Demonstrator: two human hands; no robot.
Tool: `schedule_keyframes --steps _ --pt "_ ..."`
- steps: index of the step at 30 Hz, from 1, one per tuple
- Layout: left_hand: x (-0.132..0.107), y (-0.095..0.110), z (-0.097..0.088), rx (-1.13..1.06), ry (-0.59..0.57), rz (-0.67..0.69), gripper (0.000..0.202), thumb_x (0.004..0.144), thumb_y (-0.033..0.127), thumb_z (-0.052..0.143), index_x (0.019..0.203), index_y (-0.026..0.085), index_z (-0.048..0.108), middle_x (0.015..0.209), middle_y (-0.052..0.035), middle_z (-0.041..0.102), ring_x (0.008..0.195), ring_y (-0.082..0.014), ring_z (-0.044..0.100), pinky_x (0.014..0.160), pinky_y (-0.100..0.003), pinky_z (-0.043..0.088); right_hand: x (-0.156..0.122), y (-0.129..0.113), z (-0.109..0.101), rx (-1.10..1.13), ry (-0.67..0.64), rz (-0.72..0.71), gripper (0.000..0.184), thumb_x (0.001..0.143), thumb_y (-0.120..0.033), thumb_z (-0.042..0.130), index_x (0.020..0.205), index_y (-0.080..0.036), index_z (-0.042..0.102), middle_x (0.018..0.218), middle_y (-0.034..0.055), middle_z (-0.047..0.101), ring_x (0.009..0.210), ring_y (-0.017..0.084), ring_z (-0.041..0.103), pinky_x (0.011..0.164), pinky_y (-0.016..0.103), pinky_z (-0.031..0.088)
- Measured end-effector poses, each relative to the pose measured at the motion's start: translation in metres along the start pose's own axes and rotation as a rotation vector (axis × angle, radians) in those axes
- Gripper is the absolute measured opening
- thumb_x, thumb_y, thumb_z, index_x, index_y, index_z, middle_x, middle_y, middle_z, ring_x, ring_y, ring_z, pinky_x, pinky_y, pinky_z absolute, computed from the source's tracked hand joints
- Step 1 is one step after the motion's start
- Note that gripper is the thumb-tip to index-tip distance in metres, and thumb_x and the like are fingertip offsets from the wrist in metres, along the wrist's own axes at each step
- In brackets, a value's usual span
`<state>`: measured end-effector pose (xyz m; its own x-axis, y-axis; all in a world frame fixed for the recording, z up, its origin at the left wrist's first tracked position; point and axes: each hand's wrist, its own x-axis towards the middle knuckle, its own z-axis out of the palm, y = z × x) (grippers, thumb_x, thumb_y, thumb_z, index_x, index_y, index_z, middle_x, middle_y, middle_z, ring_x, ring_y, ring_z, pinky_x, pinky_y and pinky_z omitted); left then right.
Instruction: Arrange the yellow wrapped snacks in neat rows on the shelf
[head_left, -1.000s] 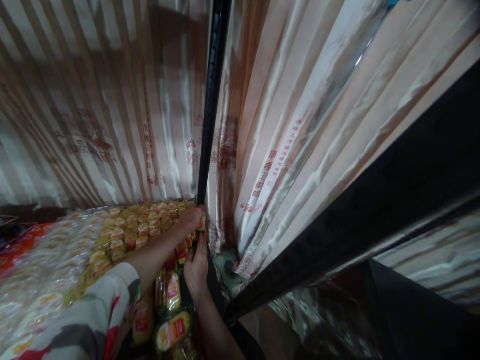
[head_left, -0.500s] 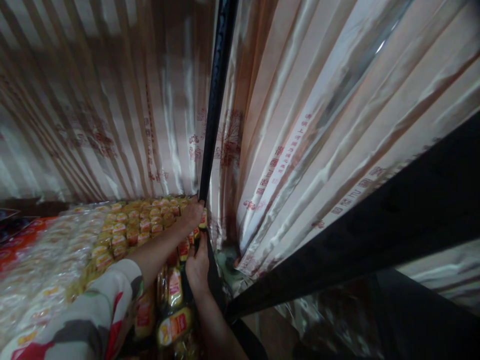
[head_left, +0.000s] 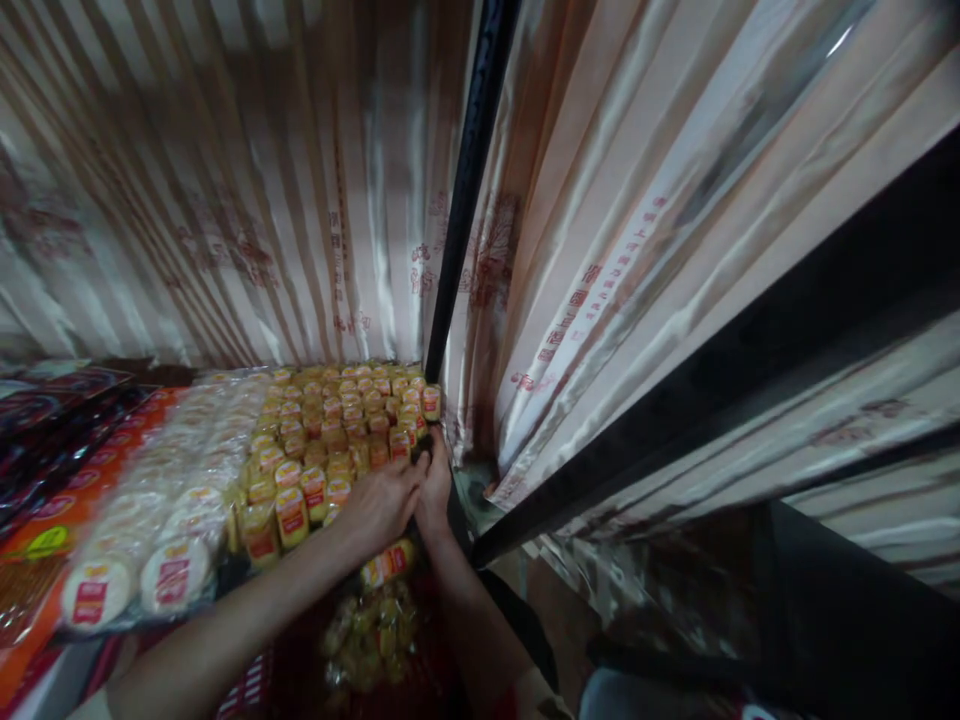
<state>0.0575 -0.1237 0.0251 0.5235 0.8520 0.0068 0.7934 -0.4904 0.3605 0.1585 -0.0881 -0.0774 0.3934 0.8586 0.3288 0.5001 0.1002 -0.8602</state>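
Note:
My left hand [head_left: 385, 503] reaches across the near right part of a block of yellow wrapped snack cakes [head_left: 313, 487]. Its fingers are curled and meet my right hand [head_left: 433, 490]. My right hand stands at the right edge of the block, fingers pressed together and pointing away from me. Whatever lies between the two hands is hidden. Just below them is a wrapped cake with a red and orange label [head_left: 388, 563], lying apart from the upright rows. A clear bag of small yellow pieces [head_left: 375, 635] sits nearer to me.
Rows of white round packs [head_left: 176, 572] lie left of the cakes, with an orange box edge [head_left: 82, 490] beyond. A black post [head_left: 469, 190] rises at the back corner. Pleated printed curtains [head_left: 375, 200] hang behind. A dark slanting bar [head_left: 675, 370] crosses the right.
My left hand has come back from the far corner by the post to meet my right hand. The view has shifted left, showing more of the white packs.

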Motion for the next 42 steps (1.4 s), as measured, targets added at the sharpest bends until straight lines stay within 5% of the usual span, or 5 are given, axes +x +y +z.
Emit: schedule_keyframes --steps 5,11,22,31,42 --pt "-0.071 0.008 0.03 0.19 -0.119 -0.004 0.026 0.084 0.008 0.039 0.096 0.017 0.061 0.102 -0.0079 0.059 0.093 -0.0205 0.058 0.075 -0.031 0.051 -0.013 -0.009 -0.015 0.016 -0.014 -0.08 0.048 0.083 -0.016 0.028 0.127 -0.009 0.046 0.131 0.0125 0.05 0.125 0.016 0.043 0.106 0.034 0.032" --pt "-0.094 0.01 0.043 0.422 -0.141 -0.076 0.042 0.082 0.001 0.038 0.12 0.013 0.051 0.12 -0.0145 0.054 0.096 -0.0242 0.06 0.07 -0.034 0.056 -0.048 -0.017 -0.033 -0.039 -0.081 -0.155 0.04 0.084 -0.017 0.032 0.113 -0.011 0.058 0.125 0.0141 0.056 0.119 0.018 0.049 0.102 0.036 0.039" --pt "-0.096 0.011 0.042 0.415 -0.14 -0.073 0.038 0.084 0.004 0.036 0.118 0.014 0.049 0.111 -0.0136 0.055 0.075 -0.0203 0.065 0.06 -0.034 0.056 -0.105 -0.014 -0.071 -0.191 -0.309 -0.141 0.038 0.087 -0.021 0.035 0.114 -0.012 0.061 0.117 0.0137 0.061 0.113 0.021 0.054 0.1 0.04 0.042" --pt "-0.081 0.001 0.036 0.077 0.001 -0.012 0.027 0.088 0.012 0.034 0.109 0.018 0.049 0.121 -0.0077 0.049 0.11 -0.0186 0.049 0.094 -0.033 0.043 -0.102 -0.016 -0.082 -0.179 -0.394 -0.18 0.042 0.091 -0.029 0.036 0.126 -0.011 0.053 0.132 0.0144 0.05 0.125 0.022 0.044 0.104 0.041 0.038" --pt "-0.027 -0.011 0.012 -0.163 0.11 0.186 0.027 0.086 0.014 0.037 0.107 0.018 0.054 0.134 -0.0105 0.038 0.116 -0.019 0.048 0.097 -0.033 0.042 -0.075 -0.014 -0.06 -0.187 -0.101 -0.202 0.038 0.089 -0.029 0.041 0.121 -0.013 0.053 0.114 0.0141 0.06 0.108 0.022 0.054 0.092 0.038 0.046"
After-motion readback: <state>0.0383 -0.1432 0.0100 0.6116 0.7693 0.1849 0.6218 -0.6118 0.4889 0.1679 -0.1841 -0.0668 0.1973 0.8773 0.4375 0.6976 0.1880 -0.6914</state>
